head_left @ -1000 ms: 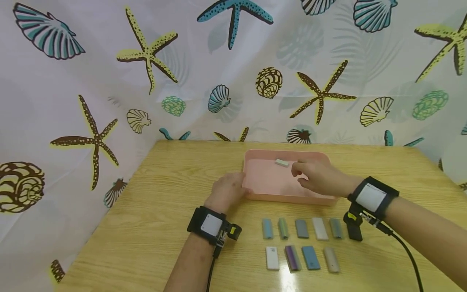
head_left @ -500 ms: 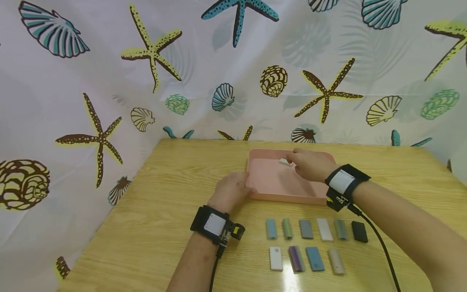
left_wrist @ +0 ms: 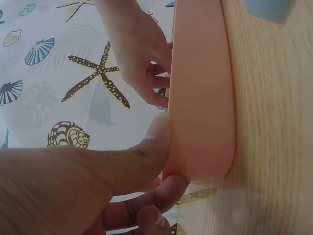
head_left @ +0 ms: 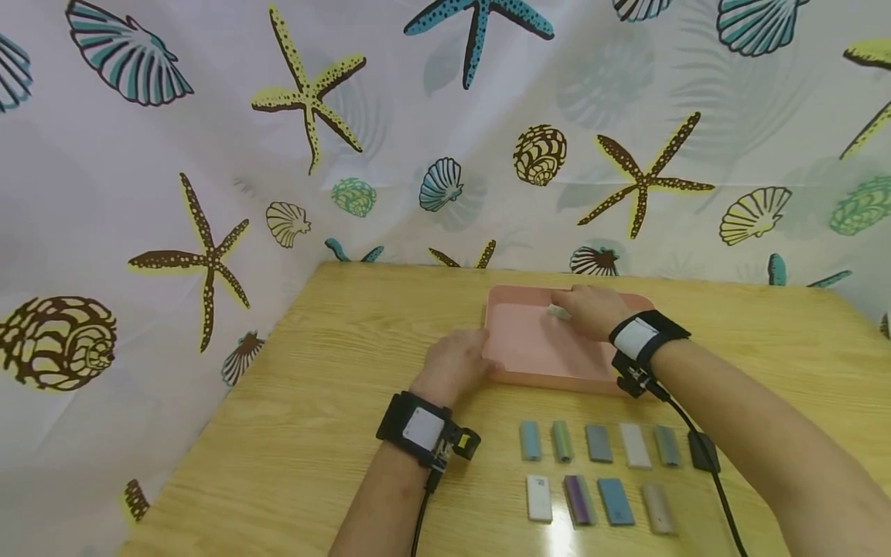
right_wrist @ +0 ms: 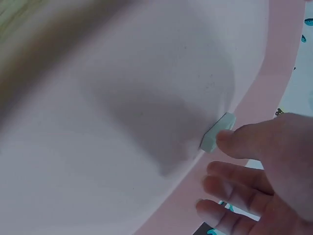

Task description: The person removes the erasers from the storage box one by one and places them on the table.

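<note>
Near the back wall of a pink tray (head_left: 532,340) lies a small pale green block (right_wrist: 215,133). My right hand (head_left: 597,311) reaches into the tray, and its thumb covers one end of the block in the right wrist view. Its index fingertip meets the block in the head view, while the other fingers curl below the thumb. My left hand (head_left: 455,360) holds the tray's near left corner. The left wrist view shows its thumb against the rim and a finger at the corner's outer side.
In front of the tray, two rows of small blocks lie on the wooden table (head_left: 313,402), among them a white block (head_left: 539,497), a blue block (head_left: 616,501) and a black block (head_left: 703,451). A patterned cloth (head_left: 390,93) hangs behind. Cables trail from both wrist cameras.
My right hand has moved left and back across the tray, down to the pale green block. The left hand keeps its place on the tray's corner. The head view has turned slightly left.
</note>
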Available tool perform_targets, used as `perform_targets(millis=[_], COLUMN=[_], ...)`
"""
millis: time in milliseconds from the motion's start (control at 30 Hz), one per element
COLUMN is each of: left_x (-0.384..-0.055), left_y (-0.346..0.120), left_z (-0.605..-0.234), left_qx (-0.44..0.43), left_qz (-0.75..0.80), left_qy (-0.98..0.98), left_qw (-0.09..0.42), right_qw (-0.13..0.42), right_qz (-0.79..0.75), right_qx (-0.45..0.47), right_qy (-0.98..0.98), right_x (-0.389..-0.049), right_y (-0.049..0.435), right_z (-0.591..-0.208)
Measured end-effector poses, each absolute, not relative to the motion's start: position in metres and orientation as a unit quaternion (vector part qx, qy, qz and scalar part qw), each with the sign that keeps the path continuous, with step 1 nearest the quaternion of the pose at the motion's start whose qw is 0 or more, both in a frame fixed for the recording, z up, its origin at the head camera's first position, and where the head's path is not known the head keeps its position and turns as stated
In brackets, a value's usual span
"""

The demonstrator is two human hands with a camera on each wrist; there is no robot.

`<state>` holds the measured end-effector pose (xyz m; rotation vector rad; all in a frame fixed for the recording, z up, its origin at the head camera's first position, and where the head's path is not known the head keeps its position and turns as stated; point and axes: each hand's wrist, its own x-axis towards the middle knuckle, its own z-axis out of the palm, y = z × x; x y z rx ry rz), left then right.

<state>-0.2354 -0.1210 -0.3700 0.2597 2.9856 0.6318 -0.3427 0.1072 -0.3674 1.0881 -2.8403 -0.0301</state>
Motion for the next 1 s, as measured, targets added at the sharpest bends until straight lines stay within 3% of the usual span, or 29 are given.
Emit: perform_targets(millis=[533,1000], left_x=[-0.235,-0.234], left_y=[-0.120,-0.120], left_z=[-0.370,-0.371], left_qx=[0.077,0.082], left_qz=[0.207,0.208], left_qy=[0.975,0.974], left_qw=[0.031,0.023], right_qw=[-0.085,-0.089], right_qz=[-0.002,0.007], right_qx=[0.360,0.369], right_qy=[-0.929,-0.925], right_x=[-0.362,-0.360], right_y=[0.112,0.112], right_z=[-0.376,-0.370])
